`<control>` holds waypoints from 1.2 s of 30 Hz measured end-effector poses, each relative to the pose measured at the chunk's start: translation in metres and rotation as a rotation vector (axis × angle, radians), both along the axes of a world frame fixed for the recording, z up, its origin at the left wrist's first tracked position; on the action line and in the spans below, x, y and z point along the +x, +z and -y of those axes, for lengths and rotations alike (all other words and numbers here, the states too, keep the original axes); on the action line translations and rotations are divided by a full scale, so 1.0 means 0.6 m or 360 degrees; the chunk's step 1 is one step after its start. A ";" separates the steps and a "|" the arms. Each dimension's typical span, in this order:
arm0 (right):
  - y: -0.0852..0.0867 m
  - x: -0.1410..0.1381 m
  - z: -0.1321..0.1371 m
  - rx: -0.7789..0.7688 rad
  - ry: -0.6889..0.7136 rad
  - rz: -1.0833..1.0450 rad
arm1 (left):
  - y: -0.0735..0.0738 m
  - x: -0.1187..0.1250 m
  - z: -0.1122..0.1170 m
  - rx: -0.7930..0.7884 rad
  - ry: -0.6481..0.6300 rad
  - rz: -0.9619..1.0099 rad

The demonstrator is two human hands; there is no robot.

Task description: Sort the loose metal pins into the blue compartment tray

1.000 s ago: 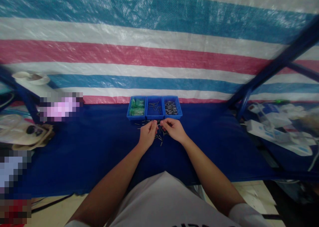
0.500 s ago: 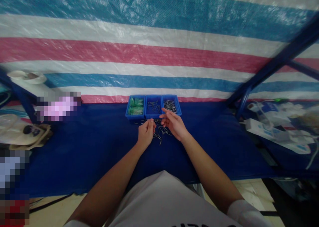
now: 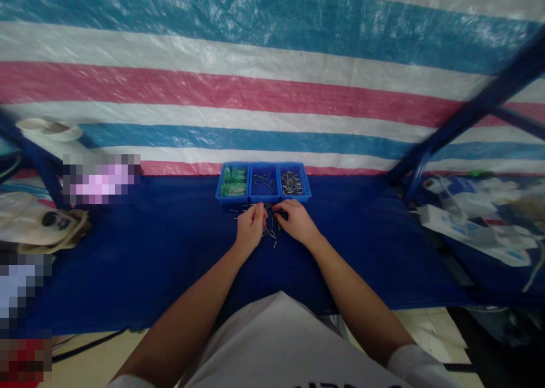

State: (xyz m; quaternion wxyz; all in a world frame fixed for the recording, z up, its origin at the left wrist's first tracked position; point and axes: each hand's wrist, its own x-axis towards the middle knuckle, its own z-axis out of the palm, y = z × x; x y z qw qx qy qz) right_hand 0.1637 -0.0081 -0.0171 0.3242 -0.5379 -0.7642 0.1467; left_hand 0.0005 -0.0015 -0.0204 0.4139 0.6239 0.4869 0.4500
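Several thin, dark metal pin-like pieces (image 3: 271,233) lie loose on the blue tabletop, partly covered by my hands. My left hand (image 3: 250,224) is closed at the left side of this pile, thumb on top; whatever its fingers hold is hidden. On the right, my right hand (image 3: 297,222) bends down to the pile with thumb and fingertips drawn together; I cannot make out what is between them. Just beyond stand three joined blue bins: the left bin (image 3: 219,190) has green-tinted packets, the middle bin (image 3: 264,198) a few pins, the right bin (image 3: 307,192) many.
A striped plastic sheet (image 3: 272,110) hangs behind the blue table (image 3: 170,246). Blue metal frame bars (image 3: 451,127) rise at the right, beside white boxes and bags (image 3: 472,223). At the left are a white roll (image 3: 55,135) and a clear plastic bag (image 3: 21,223).
My right hand has come down and toward me from over the right bin to the loose pins, its fingers drawing in. My left hand has stayed nearly in place.
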 end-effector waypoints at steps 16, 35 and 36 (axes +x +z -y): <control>-0.009 -0.001 -0.004 -0.0045 0.0016 0.0063 | -0.002 0.000 -0.001 0.0006 -0.0005 0.0000; 0.011 -0.014 0.007 0.0025 -0.0018 -0.0587 | -0.027 0.000 -0.012 0.0011 0.0013 -0.0040; 0.010 -0.015 0.006 0.0010 -0.0027 -0.0623 | -0.026 0.000 -0.012 0.0013 0.0005 -0.0043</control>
